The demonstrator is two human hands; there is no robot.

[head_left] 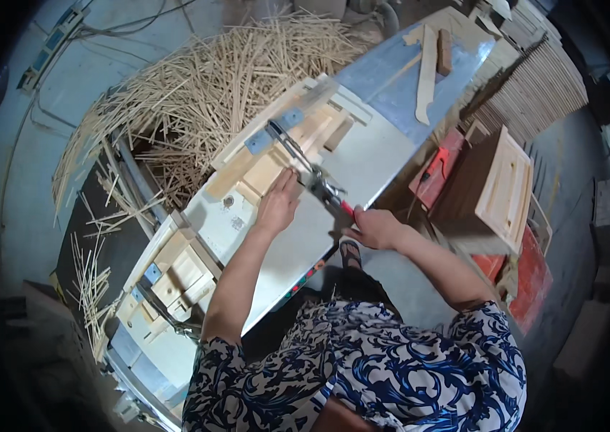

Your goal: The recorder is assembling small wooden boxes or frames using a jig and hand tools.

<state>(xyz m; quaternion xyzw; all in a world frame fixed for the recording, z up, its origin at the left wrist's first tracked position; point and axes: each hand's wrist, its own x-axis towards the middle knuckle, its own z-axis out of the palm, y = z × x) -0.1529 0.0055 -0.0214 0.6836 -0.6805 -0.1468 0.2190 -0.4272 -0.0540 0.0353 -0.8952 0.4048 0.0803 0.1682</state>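
Note:
My right hand is closed round the red handle of a metal toggle clamp. The clamp's long arm reaches up and left over pale wooden pieces in a wooden jig on the white machine table. My left hand lies with its fingers stretched out against the near end of a pale wooden block, beside the clamp. Blue metal plates sit on the jig by the clamp's tip. Part of the block is hidden under the clamp and my fingers.
A second clamp and jig stand at lower left. Thin wood offcuts are heaped behind the table. Beyond its blue-grey end lie a curved wooden strip and a brown block. Stacked panels stand at right.

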